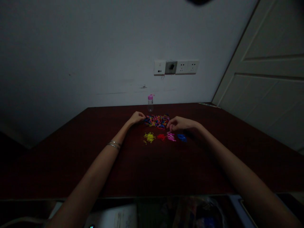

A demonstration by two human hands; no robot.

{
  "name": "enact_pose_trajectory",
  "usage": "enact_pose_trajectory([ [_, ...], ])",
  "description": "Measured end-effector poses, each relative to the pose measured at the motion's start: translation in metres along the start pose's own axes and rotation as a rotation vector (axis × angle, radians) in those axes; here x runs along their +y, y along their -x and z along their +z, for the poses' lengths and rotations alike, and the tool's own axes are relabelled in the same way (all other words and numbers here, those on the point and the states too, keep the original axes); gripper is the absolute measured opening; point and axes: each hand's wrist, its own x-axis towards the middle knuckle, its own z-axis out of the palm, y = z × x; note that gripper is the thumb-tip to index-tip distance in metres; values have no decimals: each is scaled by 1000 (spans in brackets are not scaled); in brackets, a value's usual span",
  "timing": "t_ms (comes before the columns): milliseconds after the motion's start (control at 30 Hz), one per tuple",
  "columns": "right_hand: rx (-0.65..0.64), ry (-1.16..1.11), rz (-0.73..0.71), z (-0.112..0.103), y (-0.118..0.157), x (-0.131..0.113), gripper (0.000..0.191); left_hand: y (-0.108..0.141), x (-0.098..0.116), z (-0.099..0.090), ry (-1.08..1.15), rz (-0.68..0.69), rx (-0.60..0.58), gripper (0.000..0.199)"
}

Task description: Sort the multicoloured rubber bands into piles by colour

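A mixed heap of small coloured rubber bands [157, 120] lies on the dark red table in front of me. My left hand [137, 117] is at the heap's left edge, its fingers closed together with the tips at the bands. Over the right edge of the heap, my right hand [176, 123] is bent downward with fingers pinched. Whatever either pinch holds is too small to see. Nearer to me are separate piles: yellow bands [149, 137], red bands [161, 137], pink bands [171, 136] just below my right hand, and blue bands [182, 137].
A clear bottle with a pink lid [150, 103] stands behind the heap, near the wall. Wall sockets [187, 67] are above the table [152, 167], and a pale door [266, 76] is at the right. Below the table's front edge lie a white object [118, 217] and other dim items.
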Motion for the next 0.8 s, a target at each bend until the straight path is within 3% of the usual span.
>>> enact_pose_trajectory([
  [200, -18, 48, 8, 5, -5, 7, 34, 6, 10, -12, -149, -27, -193, 13],
  [400, -10, 58, -7, 3, -13, 22, 32, 9, 13, -11, -306, -53, -232, 12],
  [800, 29, 120, 4, 1, -19, 34, 30, 4, 8, -2, -253, 20, -310, 14],
])
